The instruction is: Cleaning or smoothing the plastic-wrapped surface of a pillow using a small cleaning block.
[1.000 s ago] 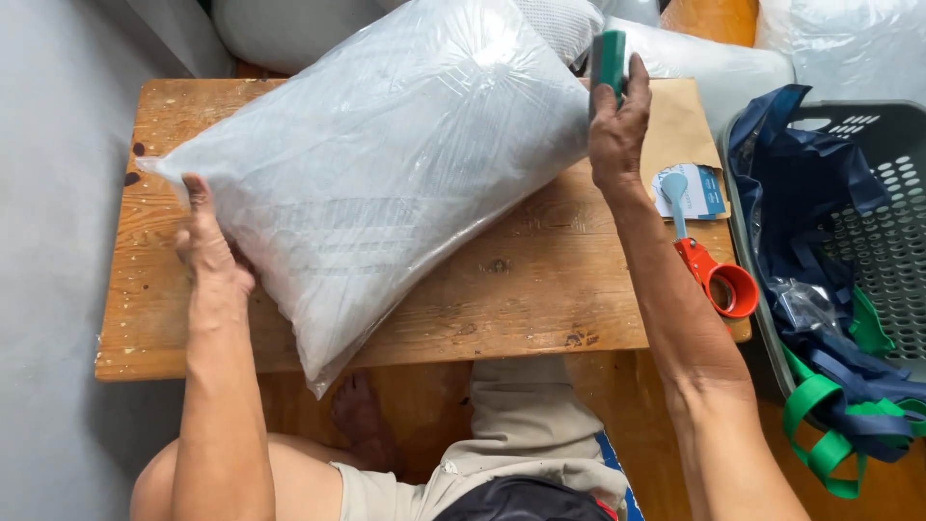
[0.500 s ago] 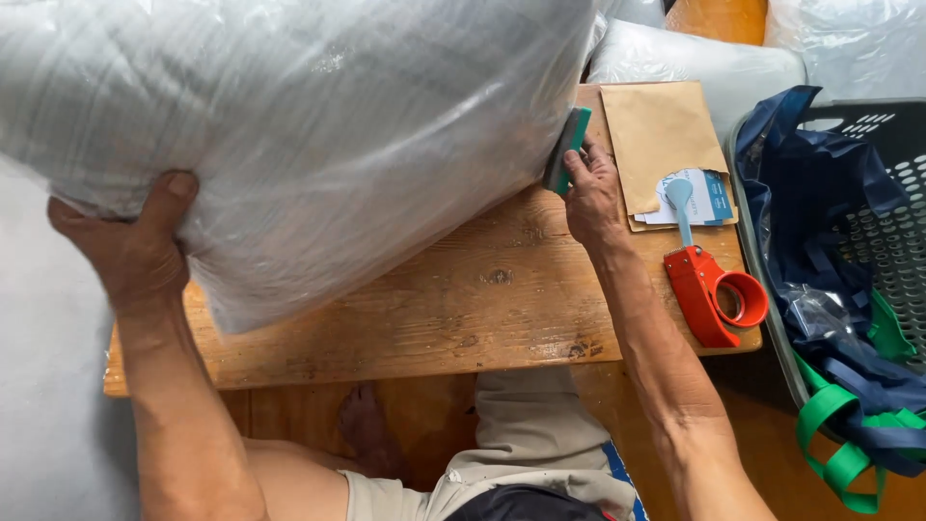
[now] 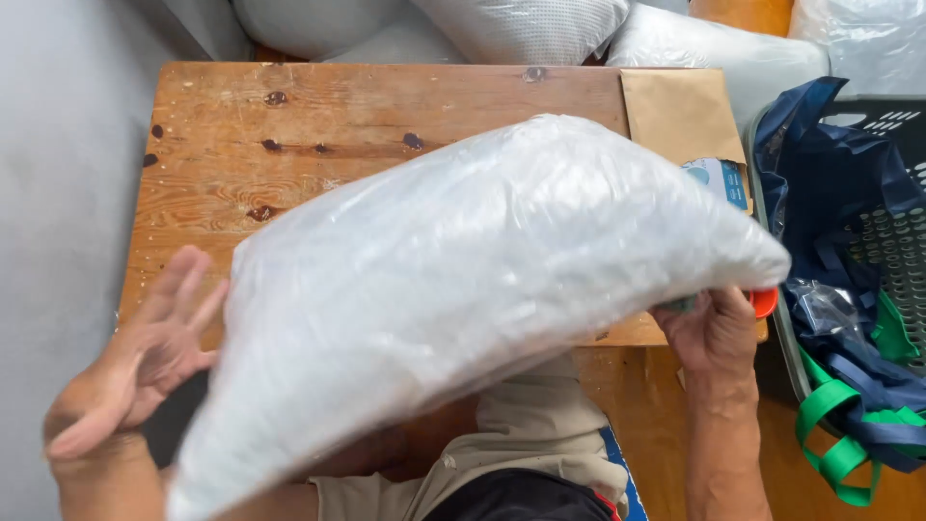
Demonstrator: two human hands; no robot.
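From the head camera I look straight down at a large, soft pillow-shaped bundle sealed in clear crinkled plastic point(image 3: 482, 299), which fills the middle of the view. It slopes from the lower left up to the right, held above the near edge of a rough wooden table with dark knots point(image 3: 386, 106) and over the person's lap.

The left hand point(image 3: 135, 371) sits at the bundle's lower left end. Its fingers are spread and straight, the palm pressed flat against the plastic rather than curled round it.

The right hand point(image 3: 714, 333) is under the bundle's right tip, at the table's near right corner. Its fingers curl closed into the plastic there, gripping that end. A small orange object point(image 3: 764, 301) peeks out just beside this hand; most of it is hidden, so I cannot tell what it is.

On the far right corner of the table lies a flat brown paper envelope point(image 3: 680, 111), with a small blue and white card point(image 3: 719, 178) at its near edge, partly covered by the bundle.

To the right of the table stands a grey plastic laundry basket with a slotted wall point(image 3: 897, 125), draped with a navy blue fabric bag with green straps point(image 3: 849, 232).

Beyond the table's far edge lie more white plastic-wrapped bundles point(image 3: 521, 24).
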